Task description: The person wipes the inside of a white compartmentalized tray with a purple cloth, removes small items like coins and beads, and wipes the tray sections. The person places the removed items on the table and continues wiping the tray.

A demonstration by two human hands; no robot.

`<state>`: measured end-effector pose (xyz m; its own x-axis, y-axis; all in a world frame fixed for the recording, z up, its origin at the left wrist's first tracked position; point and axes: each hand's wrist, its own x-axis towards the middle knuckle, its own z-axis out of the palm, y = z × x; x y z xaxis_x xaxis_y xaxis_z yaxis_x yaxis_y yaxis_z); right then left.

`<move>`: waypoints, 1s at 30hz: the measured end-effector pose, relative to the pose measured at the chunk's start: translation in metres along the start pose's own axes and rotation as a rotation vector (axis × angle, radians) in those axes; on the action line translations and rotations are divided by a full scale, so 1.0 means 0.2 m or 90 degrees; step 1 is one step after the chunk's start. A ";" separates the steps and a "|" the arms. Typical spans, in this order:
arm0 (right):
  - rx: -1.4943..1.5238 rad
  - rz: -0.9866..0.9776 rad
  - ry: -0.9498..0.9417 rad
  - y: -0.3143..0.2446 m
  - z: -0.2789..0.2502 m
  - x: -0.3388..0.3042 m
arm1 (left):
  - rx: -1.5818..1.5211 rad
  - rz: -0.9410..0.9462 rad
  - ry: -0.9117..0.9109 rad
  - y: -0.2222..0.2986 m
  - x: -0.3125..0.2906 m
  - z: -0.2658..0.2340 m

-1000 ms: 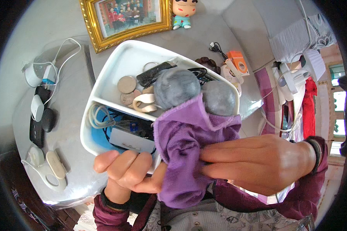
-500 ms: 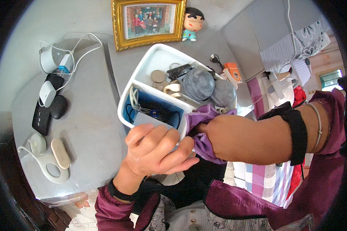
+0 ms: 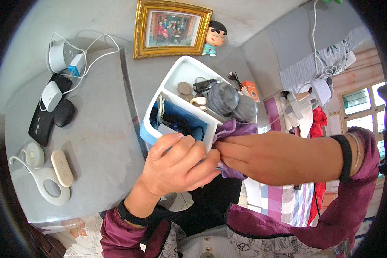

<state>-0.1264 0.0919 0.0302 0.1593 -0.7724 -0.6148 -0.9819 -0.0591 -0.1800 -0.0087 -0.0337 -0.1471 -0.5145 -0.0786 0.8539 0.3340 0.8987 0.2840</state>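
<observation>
A blue-and-white storage box [image 3: 148, 134] stands at the table's near edge, its compartments facing up. My left hand [image 3: 178, 162] is closed over its near rim, the fingertips partly hidden. A purple cloth [image 3: 238, 129] is bunched at the box's near right corner. My right hand [image 3: 266, 155] presses it there, fingers together and their tips hidden in the folds. Inside the box lie two grey marbled balls [image 3: 222, 98], coins [image 3: 185, 88], a small black cylinder [image 3: 204, 85] and a cream band [image 3: 198, 101]. Pale cables [image 3: 160, 107] fill part of the blue-lined compartment.
Behind the box stand a gold picture frame [image 3: 137, 32] and a figurine [image 3: 209, 49]. An orange box [image 3: 249, 90] is at the right. Leftward lie a long black device [image 3: 40, 131], a black rounded case [image 3: 64, 113], a cream case [image 3: 61, 167] and a white ring-shaped device [image 3: 45, 188].
My right hand has turned, its fingers now straighter against the cloth at the box's corner. The left hand keeps its hold on the rim. The whole view has shifted slightly.
</observation>
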 end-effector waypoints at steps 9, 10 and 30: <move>-0.071 -0.054 -0.037 0.19 0.35 0.23 | -0.045 0.020 -0.008 -0.01 0.00 0.00; -0.050 -0.121 0.025 0.22 0.37 0.26 | -0.042 0.024 -0.011 -0.02 0.00 0.00; 0.062 -0.268 0.128 0.36 0.43 0.32 | -0.004 0.051 0.042 -0.02 -0.01 0.04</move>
<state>-0.1787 0.0913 -0.0882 0.5087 -0.8018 -0.3134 -0.8203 -0.3410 -0.4591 -0.0147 -0.0332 -0.1524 -0.4323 -0.0348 0.9011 0.3775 0.9005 0.2159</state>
